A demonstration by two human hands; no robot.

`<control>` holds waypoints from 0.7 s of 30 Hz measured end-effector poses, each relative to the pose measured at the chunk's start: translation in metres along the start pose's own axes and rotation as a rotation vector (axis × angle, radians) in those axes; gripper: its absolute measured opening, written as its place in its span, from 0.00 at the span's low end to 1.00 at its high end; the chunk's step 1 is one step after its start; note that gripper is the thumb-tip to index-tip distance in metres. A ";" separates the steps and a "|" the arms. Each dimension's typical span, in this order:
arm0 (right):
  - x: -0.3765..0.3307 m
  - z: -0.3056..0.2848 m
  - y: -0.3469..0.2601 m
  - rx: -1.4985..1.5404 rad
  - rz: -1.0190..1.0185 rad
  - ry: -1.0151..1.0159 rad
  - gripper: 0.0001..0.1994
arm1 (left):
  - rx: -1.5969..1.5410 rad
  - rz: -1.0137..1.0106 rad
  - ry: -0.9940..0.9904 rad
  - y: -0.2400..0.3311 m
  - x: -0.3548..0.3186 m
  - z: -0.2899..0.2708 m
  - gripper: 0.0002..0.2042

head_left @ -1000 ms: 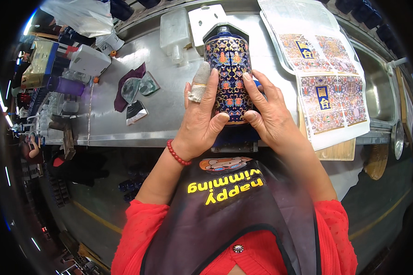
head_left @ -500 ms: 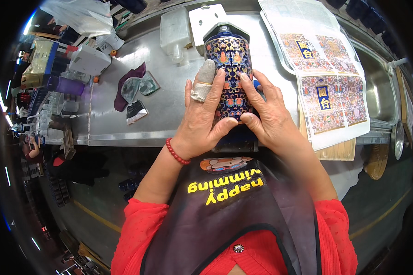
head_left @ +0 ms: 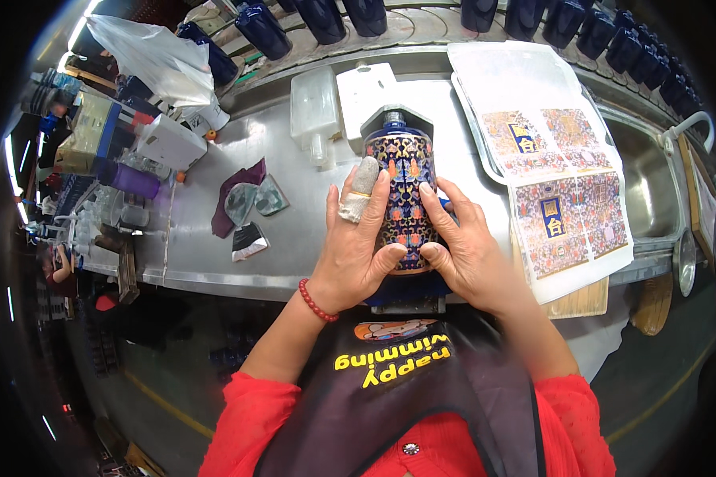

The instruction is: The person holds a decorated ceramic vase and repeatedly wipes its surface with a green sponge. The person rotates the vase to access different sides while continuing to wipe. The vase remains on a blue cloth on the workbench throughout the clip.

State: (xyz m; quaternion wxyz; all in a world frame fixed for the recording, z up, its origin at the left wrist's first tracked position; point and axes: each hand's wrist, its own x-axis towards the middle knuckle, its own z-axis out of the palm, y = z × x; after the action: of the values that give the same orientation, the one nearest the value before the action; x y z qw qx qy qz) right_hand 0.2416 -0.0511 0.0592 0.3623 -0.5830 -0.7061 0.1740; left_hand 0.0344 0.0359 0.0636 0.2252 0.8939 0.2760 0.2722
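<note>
A dark blue bottle (head_left: 403, 155) covered in a colourful floral pattern lies in front of me, its neck pointing away, in a grey cradle (head_left: 422, 125). My left hand (head_left: 346, 254) rests along the bottle's left side, fingers stretched out and thumb on the pattern near its base. One left finger wears a grey cot held by a band. From the right side, my right hand (head_left: 471, 254) lies on the bottle with fingers extended and spread, its thumb close to the left one. Neither hand wraps round the bottle; its underside is hidden.
Patterned printed sheets (head_left: 569, 203) lie on a tray at right, before a metal sink (head_left: 652, 179). At left are a purple cloth (head_left: 226, 208) and greenish pads (head_left: 271, 196). A clear container (head_left: 313, 103) stands behind. Several dark blue bottles (head_left: 264, 30) line the far edge.
The view has tilted up, so the bench sits lower in it and the far row of bottles shows more. Both hands stay on the patterned bottle, with little visible shift.
</note>
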 end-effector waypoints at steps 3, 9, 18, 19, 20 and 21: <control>0.003 -0.002 0.000 -0.021 -0.009 -0.029 0.32 | 0.013 0.004 0.003 0.003 0.003 0.003 0.42; 0.009 -0.006 0.001 0.030 -0.012 -0.013 0.32 | 0.013 -0.001 -0.017 -0.002 0.006 -0.004 0.42; 0.016 -0.005 0.001 -0.059 -0.027 -0.006 0.34 | 0.095 -0.016 -0.045 -0.004 0.007 -0.002 0.42; 0.016 -0.005 0.000 -0.064 -0.028 -0.008 0.34 | 0.096 -0.018 -0.047 -0.004 0.007 -0.002 0.42; 0.015 -0.007 -0.001 -0.054 -0.029 -0.001 0.34 | 0.068 -0.029 -0.051 -0.004 0.007 -0.002 0.42; 0.014 -0.008 -0.002 -0.044 -0.026 0.001 0.34 | 0.041 -0.039 -0.056 -0.004 0.007 -0.002 0.42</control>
State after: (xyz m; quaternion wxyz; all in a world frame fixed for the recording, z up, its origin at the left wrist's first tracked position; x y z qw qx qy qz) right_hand 0.2447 -0.0393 0.0704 0.3521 -0.5816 -0.7171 0.1534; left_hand 0.0369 0.0438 0.0654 0.2197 0.8999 0.2927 0.2371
